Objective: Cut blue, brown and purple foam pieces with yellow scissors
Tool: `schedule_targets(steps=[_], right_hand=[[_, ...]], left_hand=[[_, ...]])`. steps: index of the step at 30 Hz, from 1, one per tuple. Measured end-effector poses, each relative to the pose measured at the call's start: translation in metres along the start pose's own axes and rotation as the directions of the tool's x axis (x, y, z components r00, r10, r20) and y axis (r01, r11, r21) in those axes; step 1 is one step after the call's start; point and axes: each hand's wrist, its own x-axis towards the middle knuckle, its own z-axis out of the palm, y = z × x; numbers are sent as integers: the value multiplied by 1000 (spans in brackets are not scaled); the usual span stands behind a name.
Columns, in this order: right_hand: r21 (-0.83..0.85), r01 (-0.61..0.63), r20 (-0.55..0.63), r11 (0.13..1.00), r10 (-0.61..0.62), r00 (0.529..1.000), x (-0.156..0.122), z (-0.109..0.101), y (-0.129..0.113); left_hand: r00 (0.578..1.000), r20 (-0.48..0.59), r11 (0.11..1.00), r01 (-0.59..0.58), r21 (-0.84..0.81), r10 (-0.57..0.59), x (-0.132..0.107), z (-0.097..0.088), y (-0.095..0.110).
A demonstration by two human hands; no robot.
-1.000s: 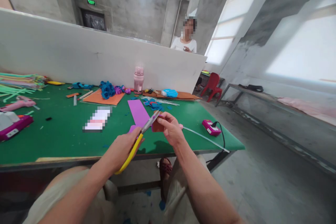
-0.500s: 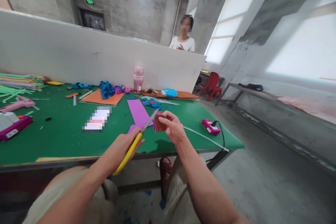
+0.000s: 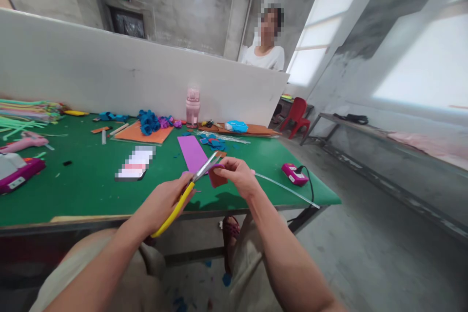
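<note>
My left hand (image 3: 168, 201) is closed around the yellow handles of a pair of scissors (image 3: 174, 215). The scissor blades stand apart and point up and right, at the edge of the small pieces in my other hand. Between thumb and fingers, my right hand (image 3: 239, 175) pinches a small stack of purple and brown sheet pieces (image 3: 218, 178), held above the table's front part. A purple strip (image 3: 193, 152) lies flat on the green table just behind the blades. Part of another purple piece is hidden behind my left hand.
On the green table (image 3: 91, 180) lie a phone (image 3: 136, 163), blue scraps (image 3: 214, 142), an orange sheet (image 3: 127, 134), blue curled pieces (image 3: 148, 122) and a pink bottle (image 3: 193, 106). A magenta power socket (image 3: 294, 174) sits right. A person (image 3: 268, 56) stands behind the white board (image 3: 146, 73).
The scissor blades have opened wider, and the stack in my right hand has turned and moved slightly left. The person behind the board has shifted right and nearer.
</note>
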Motion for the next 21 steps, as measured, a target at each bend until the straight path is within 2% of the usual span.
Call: schedule_targets(steps=[3, 7, 10, 21], right_hand=[[0, 3, 24, 1000, -3, 1000, 0, -2, -1], [9, -10, 98, 1000, 9, 995, -2, -6, -4], [25, 24, 72, 999, -26, 997, -2, -7, -5], [64, 0, 87, 998, -5, 996, -5, -7, -6]], left_hand=[[999, 35, 998, -16, 60, 14, -2, -2, 1], [998, 20, 992, -53, 112, 51, -5, -4, 1], [998, 18, 989, -55, 136, 53, -5, -4, 0], [995, 92, 997, -50, 64, 44, -5, -6, 4]])
